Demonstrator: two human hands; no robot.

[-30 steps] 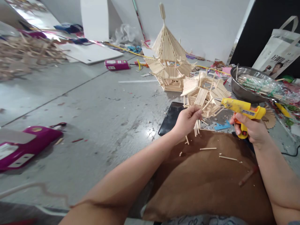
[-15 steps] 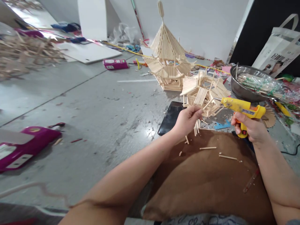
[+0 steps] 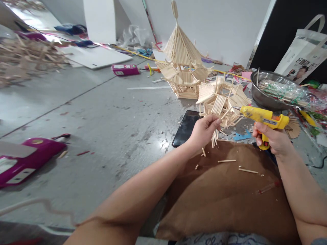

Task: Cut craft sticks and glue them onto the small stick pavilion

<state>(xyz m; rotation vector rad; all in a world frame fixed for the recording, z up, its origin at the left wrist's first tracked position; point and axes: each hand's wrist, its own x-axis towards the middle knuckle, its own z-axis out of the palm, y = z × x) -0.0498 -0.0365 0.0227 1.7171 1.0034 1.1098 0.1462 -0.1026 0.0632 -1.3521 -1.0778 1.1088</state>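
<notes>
Between the fingertips of my left hand [image 3: 205, 131] is a thin wooden stick [image 3: 226, 113], pinched at its near end and slanting up to the right. My right hand [image 3: 273, 137] grips a yellow hot glue gun [image 3: 264, 115], whose nozzle points left, close to the stick's far end; whether they touch I cannot tell. Just behind both lies a low, open-topped stick model [image 3: 222, 98] with sloping roof panels. A taller stick pagoda [image 3: 182, 64] with a pointed roof stands upright behind it. Short loose sticks [image 3: 226, 161] lie on the brown cloth [image 3: 224, 200] in front of me.
A black phone [image 3: 185, 129] lies left of my left hand. At the right stands a metal bowl [image 3: 258, 92] holding wrapped sticks. Purple power strips [image 3: 33, 160] [image 3: 125, 69] rest on the floor at left. A white tote bag [image 3: 298, 51] leans at the back right.
A clear, red-ended tube on the brown cloth has swung to a flatter angle. Both hands, the stick and the glue gun stay almost where they were.
</notes>
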